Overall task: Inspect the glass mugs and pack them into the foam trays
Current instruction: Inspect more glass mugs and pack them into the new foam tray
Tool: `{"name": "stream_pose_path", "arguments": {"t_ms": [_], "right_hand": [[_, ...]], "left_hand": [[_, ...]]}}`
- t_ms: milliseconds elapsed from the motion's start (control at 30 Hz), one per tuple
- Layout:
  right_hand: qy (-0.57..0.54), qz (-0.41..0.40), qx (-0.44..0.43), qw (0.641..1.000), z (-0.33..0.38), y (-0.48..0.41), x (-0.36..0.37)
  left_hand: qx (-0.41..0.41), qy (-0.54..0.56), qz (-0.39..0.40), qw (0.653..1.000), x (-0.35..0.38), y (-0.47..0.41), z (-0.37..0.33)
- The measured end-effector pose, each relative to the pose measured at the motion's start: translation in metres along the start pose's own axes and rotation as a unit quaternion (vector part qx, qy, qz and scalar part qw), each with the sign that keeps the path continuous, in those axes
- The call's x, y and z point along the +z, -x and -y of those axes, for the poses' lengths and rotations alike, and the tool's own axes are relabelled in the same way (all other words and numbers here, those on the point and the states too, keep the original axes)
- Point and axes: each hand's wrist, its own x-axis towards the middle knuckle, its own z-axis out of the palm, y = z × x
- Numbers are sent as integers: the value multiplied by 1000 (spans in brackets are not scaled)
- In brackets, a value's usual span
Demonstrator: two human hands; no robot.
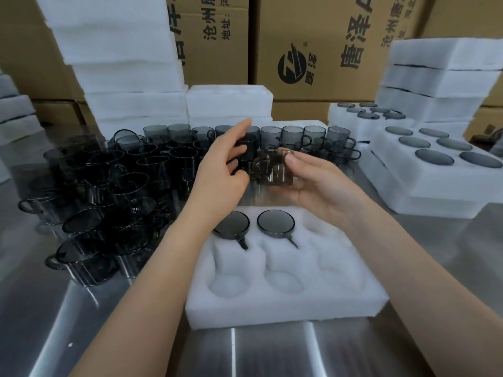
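Observation:
A smoky glass mug (273,168) hangs above the table, held by my right hand (313,186) with the thumb on its rim and the fingers under it. Just left of it is my left hand (226,161), fingers straight and spread, close to the mug's handle side; whether it touches the mug I cannot tell. Below lies a white foam tray (285,297) with two mugs (275,223) seated in its far pockets, handles pointing toward me. Its other pockets hold nothing. Several loose dark mugs (109,202) crowd the steel table on the left and behind.
Filled foam trays (435,186) are stacked at the right. Tall stacks of foam (122,63) and cardboard boxes (313,50) stand at the back. The steel table's (272,352) front strip reflects light.

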Motion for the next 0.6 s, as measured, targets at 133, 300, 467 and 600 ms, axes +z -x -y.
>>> {"name": "stream_pose_path", "arguments": {"t_ms": [133, 300, 467, 600], "right_hand": [[5, -56, -62, 997, -4, -1, -2], [34, -28, -88, 995, -11, 2, -6], [-4, 18, -88, 996, -13, 0, -5], [-7, 21, -67, 997, -12, 1, -8]], "left_hand": [[-118, 41, 111, 986, 4, -9, 4], [-84, 53, 81, 992, 17, -8, 10], [-49, 94, 61, 993, 11, -3, 19], [-32, 99, 66, 992, 8, -2, 19]]}}
